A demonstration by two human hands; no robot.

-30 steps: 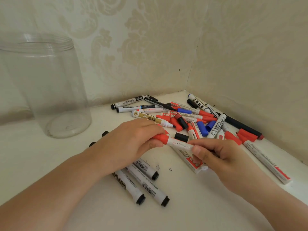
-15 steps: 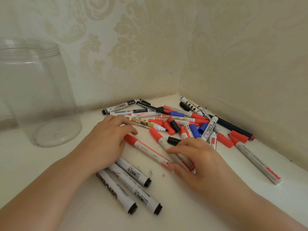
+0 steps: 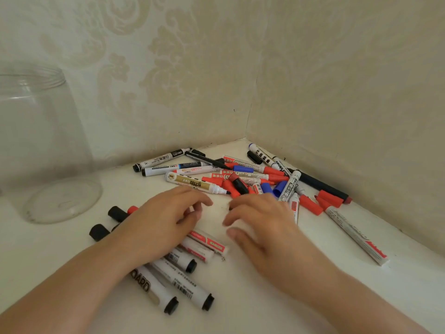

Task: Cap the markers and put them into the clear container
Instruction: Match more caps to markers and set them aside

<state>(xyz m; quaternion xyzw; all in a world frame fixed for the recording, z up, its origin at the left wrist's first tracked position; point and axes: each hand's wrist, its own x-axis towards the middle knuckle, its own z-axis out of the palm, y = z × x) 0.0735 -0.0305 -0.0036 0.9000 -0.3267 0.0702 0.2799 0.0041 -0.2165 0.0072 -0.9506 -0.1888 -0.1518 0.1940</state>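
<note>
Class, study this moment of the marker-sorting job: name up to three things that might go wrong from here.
1. The gold-labelled marker lies uncapped, tip exposed near the left hand; it may stain fingers or the white surface.
2. Loose caps such as the blue cap sit mixed in the pile; mismatches seem likely.
3. The clear container stands empty, apart at the left; round capped markers could roll meanwhile.

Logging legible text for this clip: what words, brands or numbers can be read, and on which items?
"OARD": nearest white marker with black end, left part hidden under the forearm.
"deli": black end of the far white marker by the wall.
Barcode, digits too small: second near marker.
All other marker labels: too small or blurred to read.
</note>
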